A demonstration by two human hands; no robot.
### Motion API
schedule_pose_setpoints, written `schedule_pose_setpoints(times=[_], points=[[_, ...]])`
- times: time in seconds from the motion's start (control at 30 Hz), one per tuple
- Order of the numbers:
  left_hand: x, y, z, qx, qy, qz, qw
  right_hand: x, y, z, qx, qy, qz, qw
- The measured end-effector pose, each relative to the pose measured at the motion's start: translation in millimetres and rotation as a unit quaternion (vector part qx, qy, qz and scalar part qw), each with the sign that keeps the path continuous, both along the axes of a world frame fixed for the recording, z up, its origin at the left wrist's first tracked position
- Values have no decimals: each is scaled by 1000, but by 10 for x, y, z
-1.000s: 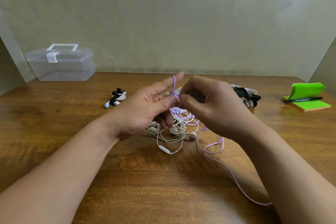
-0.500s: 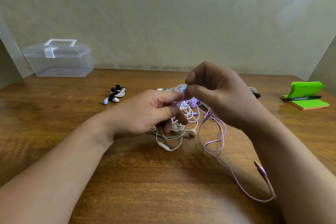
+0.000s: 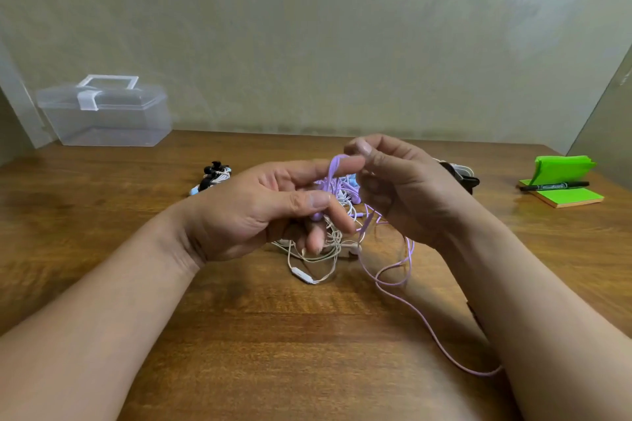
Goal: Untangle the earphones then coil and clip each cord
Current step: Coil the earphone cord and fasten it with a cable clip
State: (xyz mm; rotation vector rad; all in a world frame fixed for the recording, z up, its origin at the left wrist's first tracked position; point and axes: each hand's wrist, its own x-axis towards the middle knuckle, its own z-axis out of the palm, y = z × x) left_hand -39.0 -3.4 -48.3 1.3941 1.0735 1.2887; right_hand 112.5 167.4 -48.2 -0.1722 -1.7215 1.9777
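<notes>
Purple cord loops over the forefinger of our left hand, whose grip holds it under the thumb. Our right hand pinches the same cord in a narrow grip. The slack trails onto the tabletop, beside the white earphone tangle.

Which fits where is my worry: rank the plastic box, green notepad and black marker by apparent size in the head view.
1. plastic box, largest though farthest away.
2. green notepad.
3. black marker, lying across the notepad, so that pair compares fairly.
</notes>
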Motion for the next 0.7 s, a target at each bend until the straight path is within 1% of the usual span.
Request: schedule_pose_setpoints(times=[0.1,0.2,0.3,0.4,0.47,0.5,0.57,0.63,0.7], points=[[-20,-1,28,18,-49,10,999,-73,-21,-73,32,-21,-15,999],[-1,32,16,26,-61,24,997,-147,-135,-125,84,-29,-22,996],[25,85,17,40,-72,93,992,-167,-187,-146,142,-50,-52,987],[35,128,34,56,-66,170,982,-161,-205,-145,207,-62,-66,974],[7,149,32,72,-29,216,973,-153,-232,-139,242,-85,-50,965],[-10,157,27,79,7,241,967,-148,-248,-138,270,-105,-50,956],[-33,157,9,89,86,277,953,-118,-271,-131,357,-135,-63,922],[-53,146,-13,85,146,291,942,-80,-286,-108,443,-137,-82,882],[-79,128,-30,65,209,299,929,-43,-261,-65,480,-126,-125,859]])
